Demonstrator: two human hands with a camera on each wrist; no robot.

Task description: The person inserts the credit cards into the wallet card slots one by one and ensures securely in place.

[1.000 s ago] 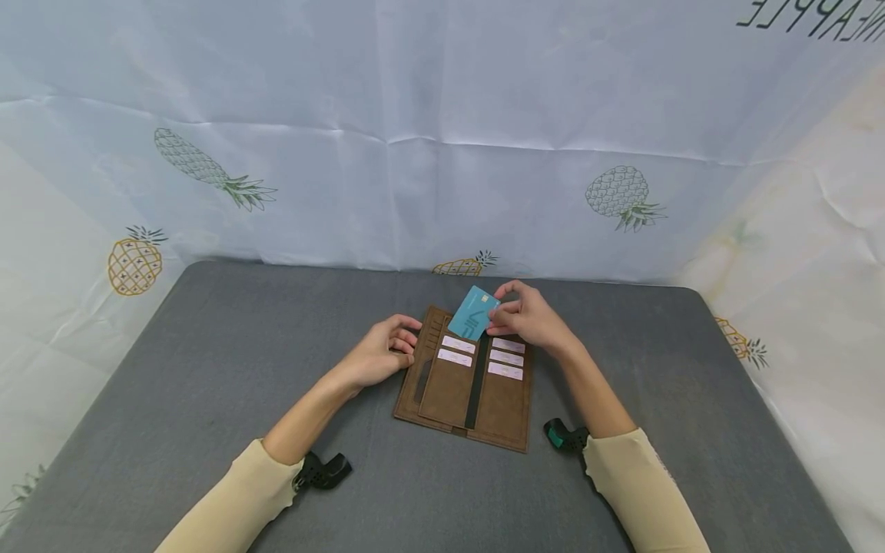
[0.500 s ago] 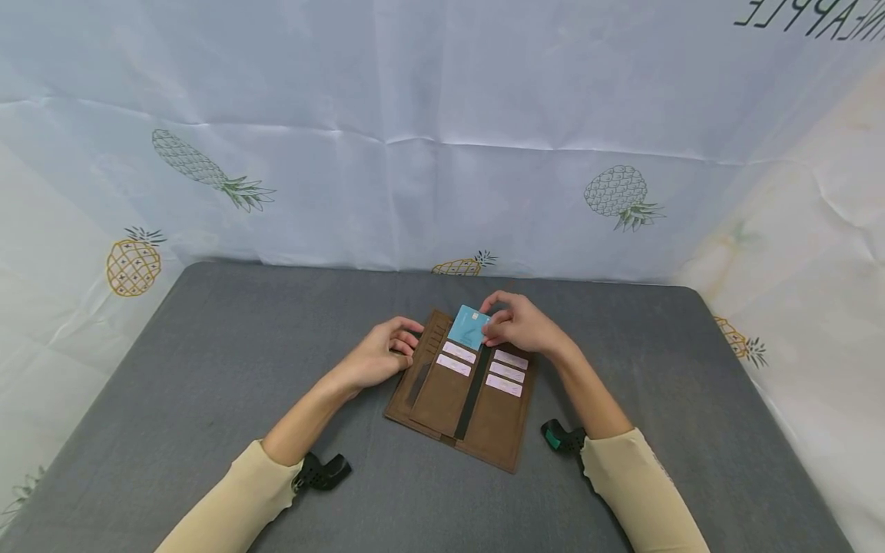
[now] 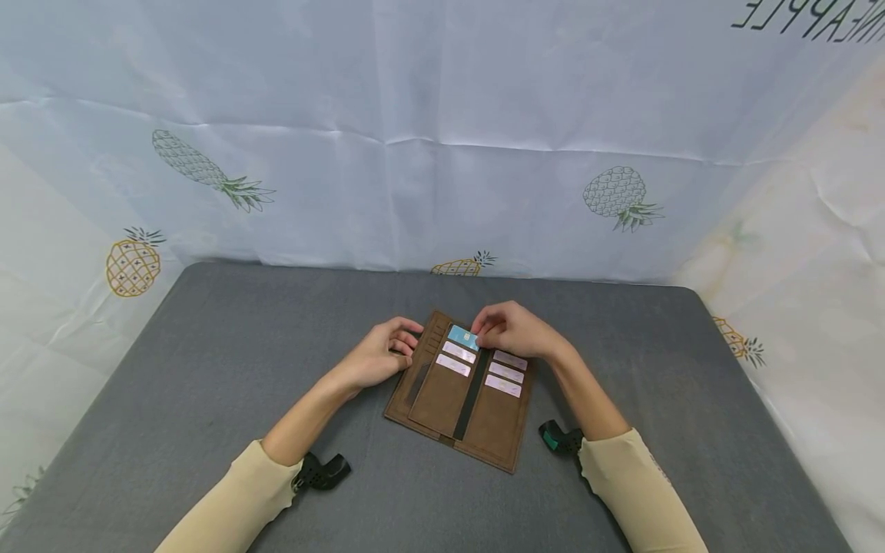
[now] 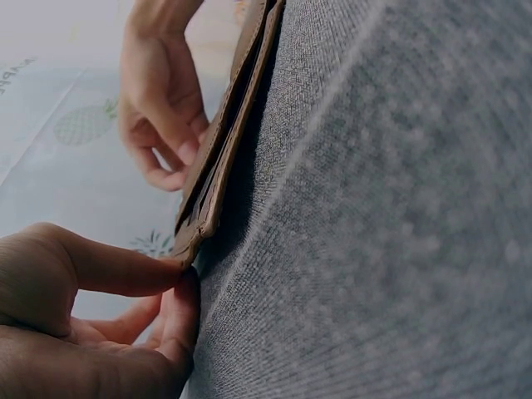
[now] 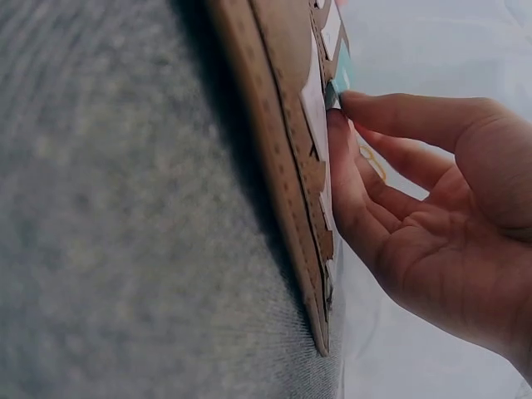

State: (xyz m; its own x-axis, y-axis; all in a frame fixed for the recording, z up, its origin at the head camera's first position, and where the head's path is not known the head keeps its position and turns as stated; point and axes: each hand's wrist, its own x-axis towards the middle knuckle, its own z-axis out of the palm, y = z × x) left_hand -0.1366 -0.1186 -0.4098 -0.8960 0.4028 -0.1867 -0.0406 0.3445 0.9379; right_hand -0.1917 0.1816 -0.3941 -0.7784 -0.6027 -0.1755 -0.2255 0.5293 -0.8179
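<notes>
A brown leather wallet (image 3: 435, 399) lies spread out on the grey table, slightly turned. My left hand (image 3: 380, 353) pinches its left edge; in the left wrist view, thumb and fingers meet at the corner of the wallet (image 4: 199, 229). At the top of the middle panel, a blue bank card (image 3: 460, 336) sits mostly inside a slot, with only its upper strip showing. My right hand (image 3: 515, 332) pinches this card by its right side, and the right wrist view has thumb and finger on the card's edge (image 5: 343, 68). Several pale pink cards (image 3: 507, 372) fill other slots.
The grey cloth-covered table (image 3: 263, 322) extends around the wallet. Behind it hangs a pale curtain (image 3: 332, 184) printed with pineapples. Black wrist-worn devices (image 3: 323, 471) stick out below both sleeves.
The blue card has slid down into the slot, with my right hand following it toward the wallet. The wallet has turned slightly, its lower edge shifting left and nearer. My left hand has barely moved.
</notes>
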